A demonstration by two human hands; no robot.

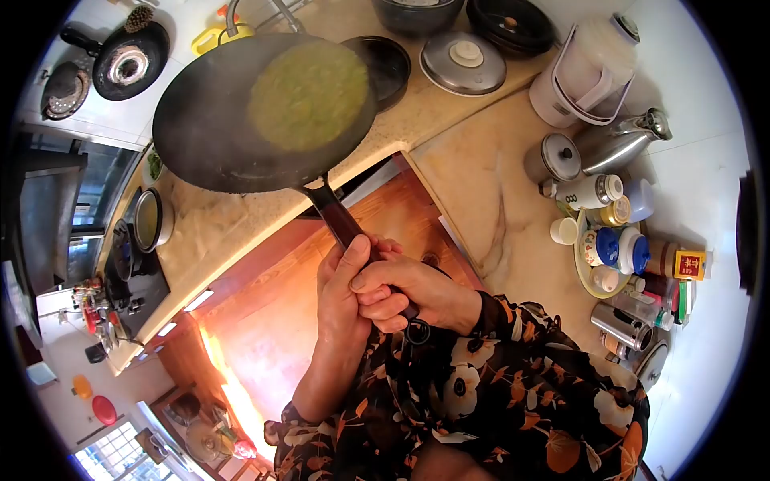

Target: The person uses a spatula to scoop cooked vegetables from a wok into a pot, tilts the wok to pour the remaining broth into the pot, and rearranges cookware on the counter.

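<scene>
A large dark wok (pixel 200 120) is held up over the counter, with green food (pixel 309 96) in steaming liquid in its right part. My left hand (pixel 341 276) wraps round the wok's dark handle (pixel 333 212). Lower on the same handle, my right hand (pixel 405 289) is closed, its fingers touching those of my left hand. The end of the handle with its ring shows below my right hand.
Behind the wok are a black pan (pixel 389 68), a lidded pot (pixel 463 62) and a faucet (pixel 233 20). Jars and bottles crowd a tray (pixel 584 272) at the right. A stove (pixel 144 293) with a pot (pixel 150 220) beside it stands left.
</scene>
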